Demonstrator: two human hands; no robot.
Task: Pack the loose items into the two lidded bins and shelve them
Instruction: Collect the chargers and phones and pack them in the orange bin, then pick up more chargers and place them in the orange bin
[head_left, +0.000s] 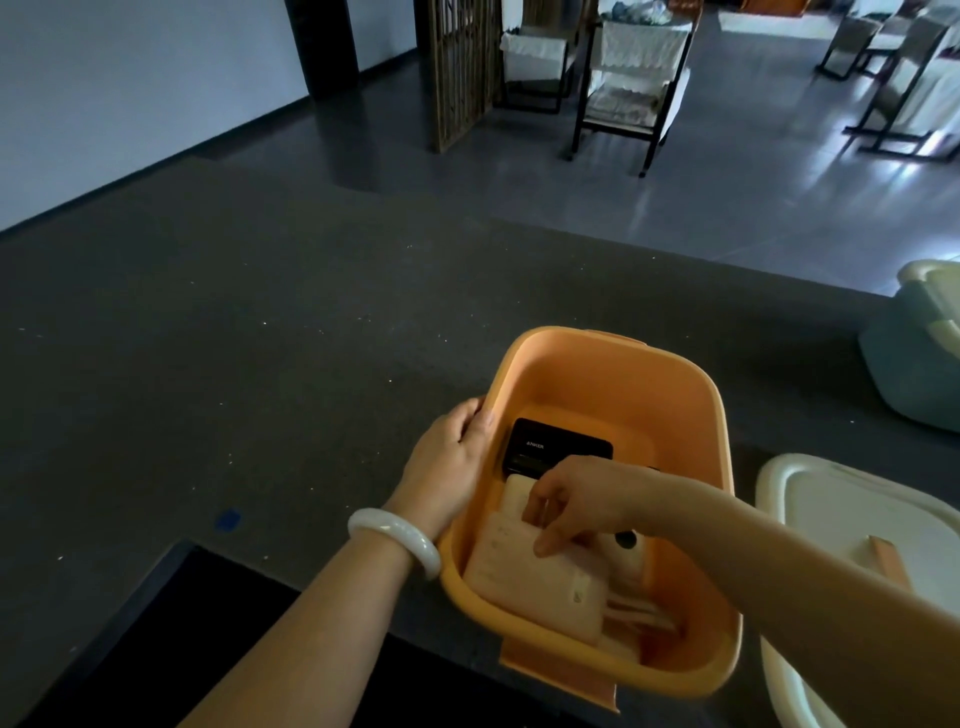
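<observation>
The left hand (449, 457) is curled over the left rim of the orange bin (675, 374), which is set on the dark counter (260, 364). The right hand (582, 499) is reached inside, thumb and bent fingers closed in a pinch on a pale flat packet (524, 587) leaned against the near wall. A black power bank (550, 444) is seen flat on the bin floor behind it. A white lid (841, 514) is laid just right of the bin.
</observation>
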